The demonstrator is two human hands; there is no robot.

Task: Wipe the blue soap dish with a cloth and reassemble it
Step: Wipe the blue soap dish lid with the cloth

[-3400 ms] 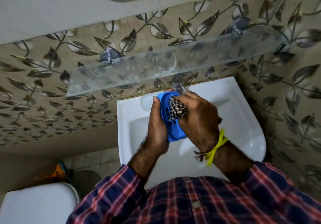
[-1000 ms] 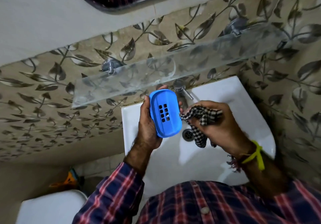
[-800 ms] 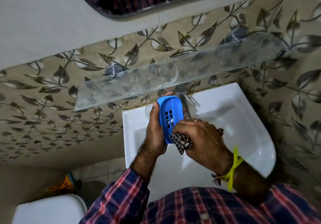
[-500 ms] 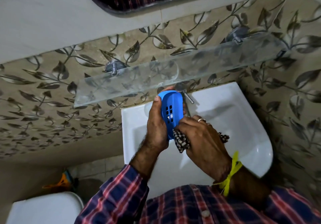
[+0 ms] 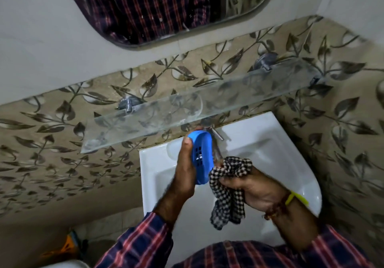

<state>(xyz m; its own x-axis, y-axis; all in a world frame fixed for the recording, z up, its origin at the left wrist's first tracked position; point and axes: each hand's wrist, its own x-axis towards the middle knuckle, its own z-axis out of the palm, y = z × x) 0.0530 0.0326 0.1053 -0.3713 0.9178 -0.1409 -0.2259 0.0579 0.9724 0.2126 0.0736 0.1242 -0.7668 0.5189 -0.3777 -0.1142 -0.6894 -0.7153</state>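
Head view: left hand (image 5: 184, 172) grips the blue soap dish (image 5: 201, 156) by its edge, thumb near the top rim, holding it upright above the white washbasin (image 5: 268, 149) with its slotted face turned toward the right. Right hand (image 5: 256, 188) has its fingers curled round a bunched black-and-white checked cloth (image 5: 227, 193), just beside the dish's lower right edge; whether cloth and dish touch is unclear. Behind the dish stands a chrome tap (image 5: 209, 125), under a glass shelf (image 5: 187, 109) and a mirror (image 5: 166, 8) on the leaf-patterned wall.
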